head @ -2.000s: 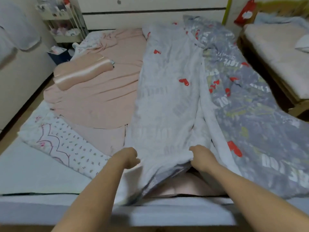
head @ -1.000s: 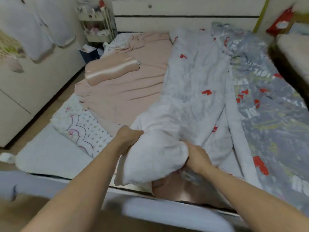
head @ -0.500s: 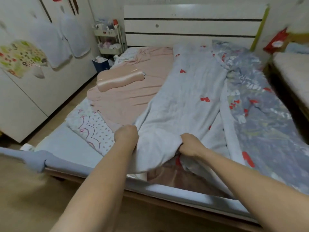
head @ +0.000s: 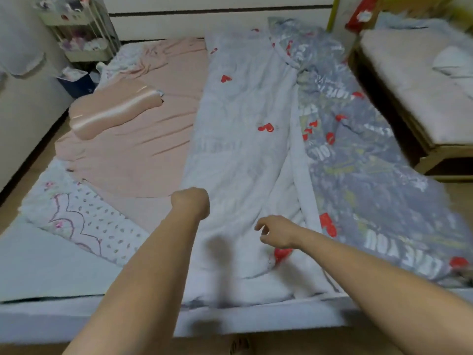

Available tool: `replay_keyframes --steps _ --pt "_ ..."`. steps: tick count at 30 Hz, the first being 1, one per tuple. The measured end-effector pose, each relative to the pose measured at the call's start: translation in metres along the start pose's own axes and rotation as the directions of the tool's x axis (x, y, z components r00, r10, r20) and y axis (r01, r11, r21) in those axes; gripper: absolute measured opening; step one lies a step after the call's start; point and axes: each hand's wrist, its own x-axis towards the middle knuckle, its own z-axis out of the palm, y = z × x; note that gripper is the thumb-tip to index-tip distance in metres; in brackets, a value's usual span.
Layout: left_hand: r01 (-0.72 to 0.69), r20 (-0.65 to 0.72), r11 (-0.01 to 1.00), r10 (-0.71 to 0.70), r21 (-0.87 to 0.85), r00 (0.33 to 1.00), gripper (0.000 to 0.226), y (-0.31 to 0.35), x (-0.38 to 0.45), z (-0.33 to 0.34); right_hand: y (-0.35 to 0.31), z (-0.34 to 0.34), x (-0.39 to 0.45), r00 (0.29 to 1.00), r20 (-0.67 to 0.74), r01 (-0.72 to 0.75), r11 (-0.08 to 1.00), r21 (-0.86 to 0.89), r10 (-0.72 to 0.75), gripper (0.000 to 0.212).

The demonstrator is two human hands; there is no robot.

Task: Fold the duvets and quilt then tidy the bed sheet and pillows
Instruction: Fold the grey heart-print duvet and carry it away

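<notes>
A grey-white duvet with red hearts [head: 243, 139] lies lengthwise down the middle of the bed, its darker printed side [head: 371, 180] spread to the right. My left hand [head: 190, 203] is a fist at the duvet's left edge; its fingers are hidden, so I cannot tell whether it holds cloth. My right hand [head: 276, 231] hovers over the duvet's near end with fingers loosely spread, holding nothing. A pink sheet [head: 143, 149] covers the bed's left half, and a pink pillow [head: 115, 111] rests on it. A white floral quilt [head: 84, 221] sticks out at the near left.
The bed's padded foot rail [head: 76, 319] runs across the bottom. A second bed [head: 414, 80] stands close on the right. A shelf cart [head: 82, 29] and a blue bin [head: 76, 83] stand at the far left by the headboard.
The duvet's near end, bunched and lifted in both hands earlier, now lies flat down to the foot rail. My right hand has let go of it.
</notes>
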Motion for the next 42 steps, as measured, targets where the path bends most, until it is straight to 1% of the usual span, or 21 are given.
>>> replay_keyframes --steps 3,8,11,13,15,18,21,24,26,27,29,30,31,33,35,36,37,38,39,41,42 --pt "-0.163 0.015 0.986 0.164 -0.025 0.986 0.02 0.076 0.022 -0.01 0.058 -0.03 -0.012 0.993 -0.068 -0.097 0.995 0.011 0.097 0.04" --pt "-0.374 0.006 0.925 0.375 -0.073 0.927 0.039 0.213 0.048 -0.022 0.184 -0.071 -0.042 0.947 -0.176 -0.266 0.963 0.035 0.268 0.037" --pt "-0.426 0.049 0.897 0.433 -0.119 0.9 0.048 0.295 0.053 -0.021 0.263 -0.081 -0.064 0.938 -0.148 -0.32 0.947 -0.021 0.313 0.041" --pt "-0.443 0.063 0.886 0.454 -0.136 0.889 0.048 0.336 0.054 -0.018 0.303 -0.084 -0.07 0.945 -0.118 -0.315 0.945 -0.084 0.305 0.044" --pt "-0.465 0.07 0.875 0.477 -0.136 0.876 0.049 0.404 0.058 -0.012 0.365 -0.089 -0.079 0.952 -0.081 -0.305 0.942 -0.142 0.296 0.047" --pt "-0.509 0.135 0.844 0.532 -0.172 0.836 0.061 0.487 0.06 0.002 0.441 -0.091 -0.09 0.966 0.027 -0.244 0.94 -0.238 0.258 0.051" --pt "-0.558 0.176 0.814 0.58 -0.161 0.795 0.069 0.578 0.059 0.018 0.531 -0.097 -0.106 0.96 0.058 -0.24 0.912 -0.334 0.274 0.049" --pt "-0.592 0.15 0.783 0.619 -0.19 0.771 0.071 0.66 0.055 0.032 0.616 -0.106 -0.117 0.937 0.033 -0.319 0.892 -0.319 0.347 0.049" --pt "-0.595 0.094 0.778 0.62 -0.2 0.779 0.08 0.691 0.056 0.042 0.652 -0.105 -0.12 0.928 0.088 -0.318 0.891 -0.324 0.363 0.06" --pt "-0.593 0.11 0.785 0.615 -0.178 0.781 0.092 0.716 0.059 0.049 0.681 -0.099 -0.123 0.917 0.128 -0.328 0.898 -0.292 0.377 0.074" --pt "-0.536 0.203 0.83 0.557 -0.152 0.805 0.117 0.744 0.065 0.064 0.715 -0.083 -0.131 0.882 0.249 -0.357 0.913 -0.198 0.399 0.117" --pt "-0.492 0.232 0.86 0.51 -0.137 0.828 0.126 0.752 0.066 0.071 0.724 -0.072 -0.134 0.866 0.298 -0.356 0.914 -0.195 0.401 0.136" --pt "-0.452 0.226 0.884 0.467 -0.116 0.855 0.13 0.762 0.067 0.079 0.735 -0.06 -0.136 0.866 0.314 -0.343 0.919 -0.193 0.389 0.146" --pt "-0.394 0.153 0.917 0.399 -0.065 0.904 0.124 0.78 0.073 0.095 0.753 -0.031 -0.135 0.884 0.292 -0.348 0.931 -0.109 0.365 0.152" --pt "-0.39 0.046 0.921 0.39 -0.016 0.92 0.104 0.783 0.09 0.099 0.752 -0.016 -0.125 0.939 0.162 -0.318 0.945 0.073 0.303 0.15" --pt "-0.413 0.032 0.909 0.415 -0.057 0.909 0.092 0.783 0.102 0.1 0.752 -0.009 -0.118 0.957 0.068 -0.291 0.93 0.224 0.283 0.144" --pt "-0.439 0.005 0.881 0.447 -0.178 0.895 0.08 0.777 0.115 0.093 0.749 -0.011 -0.11 0.96 -0.069 -0.226 0.897 0.379 0.271 0.132" --pt "-0.424 -0.027 0.832 0.445 -0.357 0.895 0.067 0.769 0.127 0.084 0.744 -0.013 -0.102 0.933 -0.202 -0.147 0.828 0.541 0.298 0.115" --pt "-0.368 -0.086 0.759 0.384 -0.537 0.919 0.053 0.76 0.137 0.071 0.738 -0.02 -0.095 0.875 -0.29 -0.091 0.721 0.687 0.387 0.098" --pt "-0.231 -0.171 0.623 0.155 -0.747 0.973 0.029 0.736 0.157 0.04 0.721 -0.044 -0.086 0.768 -0.284 -0.029 0.475 0.88 0.574 0.075" --pt "-0.203 -0.192 0.592 0.082 -0.78 0.978 0.023 0.725 0.166 0.024 0.716 -0.057 -0.084 0.752 -0.27 -0.005 0.414 0.91 0.602 0.073"
